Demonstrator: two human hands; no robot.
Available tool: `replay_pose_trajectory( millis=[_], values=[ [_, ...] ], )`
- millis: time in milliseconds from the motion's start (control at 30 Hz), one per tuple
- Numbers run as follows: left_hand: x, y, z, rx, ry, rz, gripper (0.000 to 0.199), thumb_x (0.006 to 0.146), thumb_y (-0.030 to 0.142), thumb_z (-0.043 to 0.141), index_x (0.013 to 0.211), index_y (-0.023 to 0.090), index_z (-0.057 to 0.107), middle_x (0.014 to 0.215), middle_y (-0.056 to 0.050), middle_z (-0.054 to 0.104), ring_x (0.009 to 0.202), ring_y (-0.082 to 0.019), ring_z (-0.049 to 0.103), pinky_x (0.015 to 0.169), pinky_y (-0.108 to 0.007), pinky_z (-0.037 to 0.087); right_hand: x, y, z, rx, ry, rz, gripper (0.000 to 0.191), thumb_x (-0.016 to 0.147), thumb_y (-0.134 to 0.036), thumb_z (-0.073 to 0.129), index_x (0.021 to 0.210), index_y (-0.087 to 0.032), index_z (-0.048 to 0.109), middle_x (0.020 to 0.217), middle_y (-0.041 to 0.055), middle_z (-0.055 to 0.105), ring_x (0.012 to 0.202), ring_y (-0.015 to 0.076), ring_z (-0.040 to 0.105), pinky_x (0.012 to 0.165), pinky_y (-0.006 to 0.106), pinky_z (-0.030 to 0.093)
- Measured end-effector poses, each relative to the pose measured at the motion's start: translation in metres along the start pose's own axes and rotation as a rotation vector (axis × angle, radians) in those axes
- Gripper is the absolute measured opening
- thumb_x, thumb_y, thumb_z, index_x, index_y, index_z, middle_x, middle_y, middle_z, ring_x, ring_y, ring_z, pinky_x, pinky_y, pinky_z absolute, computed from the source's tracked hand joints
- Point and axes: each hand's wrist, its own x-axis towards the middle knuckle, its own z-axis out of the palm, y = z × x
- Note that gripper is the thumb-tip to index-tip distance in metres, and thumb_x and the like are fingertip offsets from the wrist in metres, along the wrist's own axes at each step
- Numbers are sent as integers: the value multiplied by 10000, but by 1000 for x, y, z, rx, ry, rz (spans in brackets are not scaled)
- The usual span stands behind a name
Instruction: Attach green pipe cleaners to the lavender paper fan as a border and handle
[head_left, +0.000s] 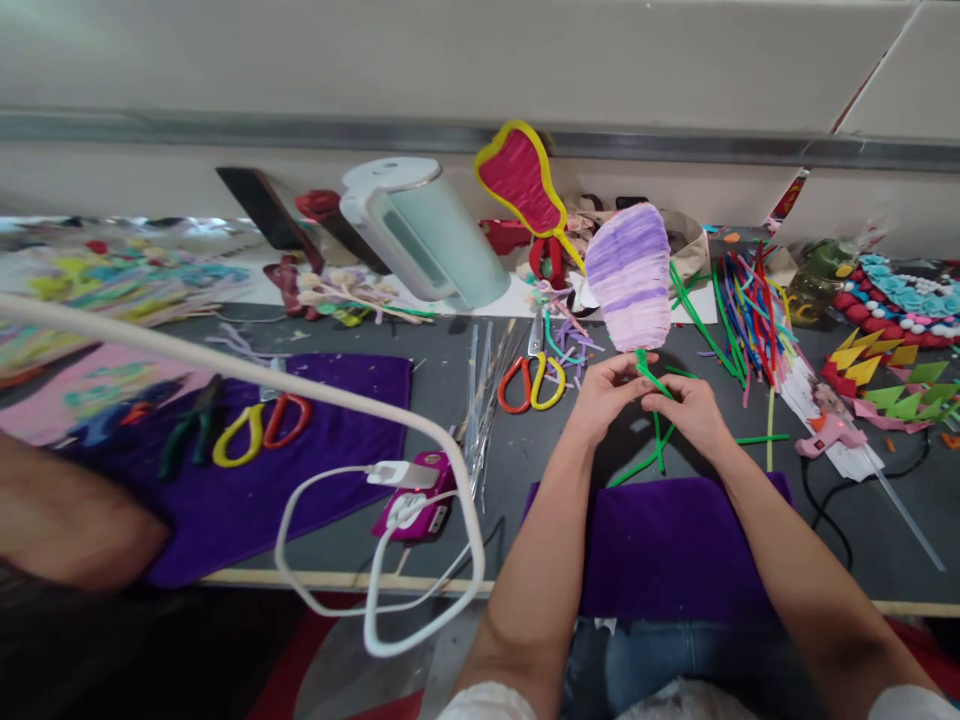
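While both hands pinch the green stem [651,375], left hand [606,398] and right hand [690,412] hold the purple petal [628,277] upright above the desk [525,450].

Both bare forearms reach forward from the lower edge and converge at the middle, wrists angled inward. The left hand [604,397] is curled, thumb and fingers pinched together near its top. The right hand [688,410] sits just beside it, knuckles up, fingers bent and closed, fingertips meeting the left's
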Motion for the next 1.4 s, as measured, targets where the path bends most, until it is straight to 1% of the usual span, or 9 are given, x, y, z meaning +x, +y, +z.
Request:
replay_pose_trajectory(
  millis=[100, 200, 367, 567, 733, 1033, 1167, 1267, 1400],
  values=[
    [3, -4, -1, -15, 41, 19, 388, 624, 325, 837, 958, 150, 746, 686, 0, 656, 610, -127, 588, 605, -245, 480, 1, 5, -1, 5, 41, -38, 274, 808, -413, 610, 736, -167, 707, 669, -2, 663, 639, 142, 562, 621, 249, 406],
    [6, -8, 0, -14, 130, 31, 406, 603, 336, 839, 947, 145, 740, 620, 25, 617, 566, -128, 583, 571, -255, 496, 2, 10, -4, -19, 170, -24, 335, 843, -460, 569, 792, -168, 726, 687, 27, 689, 653, 166, 590, 595, 255, 405],
    [8, -12, 0, -37, 198, 10, 363, 580, 328, 838, 870, 133, 738, 692, -2, 666, 560, -120, 584, 555, -256, 504, 3, 15, -8, -67, 270, -17, 405, 848, -534, 553, 868, -172, 736, 764, 59, 734, 630, 178, 593, 572, 274, 412],
    [7, -14, 3, -101, 84, -50, 439, 609, 321, 830, 988, 130, 721, 640, 9, 639, 556, -127, 603, 557, -252, 508, 4, 16, -8, -55, 285, -34, 401, 849, -528, 563, 883, -167, 735, 813, 72, 743, 687, 190, 615, 626, 290, 440],
    [4, -15, 16, -139, -59, -44, 352, 624, 320, 824, 884, 111, 713, 617, 13, 612, 506, -103, 530, 498, -239, 466, 4, 10, -9, 41, 300, -79, 328, 815, -461, 632, 923, -167, 730, 856, 37, 728, 789, 192, 625, 705, 290, 461],
    [-1, -18, 27, -155, -193, -94, 327, 641, 371, 826, 754, 102, 678, 563, 12, 601, 479, -96, 524, 526, -241, 444, 0, -6, -5, 499, 243, 129, 299, 640, -387, 809, 818, -177, 690, 645, -20, 656, 436, 93, 493, 410, 243, 421],
    [0, -20, 26, -204, -253, -192, 398, 668, 464, 807, 725, 97, 663, 601, -14, 624, 521, -99, 569, 560, -232, 475, 1, -5, -6, 584, 265, 151, 294, 630, -371, 827, 779, -177, 663, 573, -52, 590, 407, 70, 467, 360, 203, 373],
    [0, -21, 22, -268, -211, -310, 483, 671, 546, 785, 817, 97, 679, 697, -52, 673, 594, -129, 637, 608, -258, 532, 3, -2, -8, 630, 334, 163, 316, 607, -362, 843, 766, -172, 647, 528, -78, 517, 400, 42, 401, 345, 172, 300],
    [0, -20, 18, -251, -217, -385, 468, 672, 485, 813, 920, 110, 682, 797, -84, 710, 678, -166, 694, 637, -271, 561, 7, -1, -11, 659, 383, 123, 360, 562, -363, 865, 721, -174, 604, 502, -104, 420, 406, 23, 291, 346, 166, 213]
  ],
)
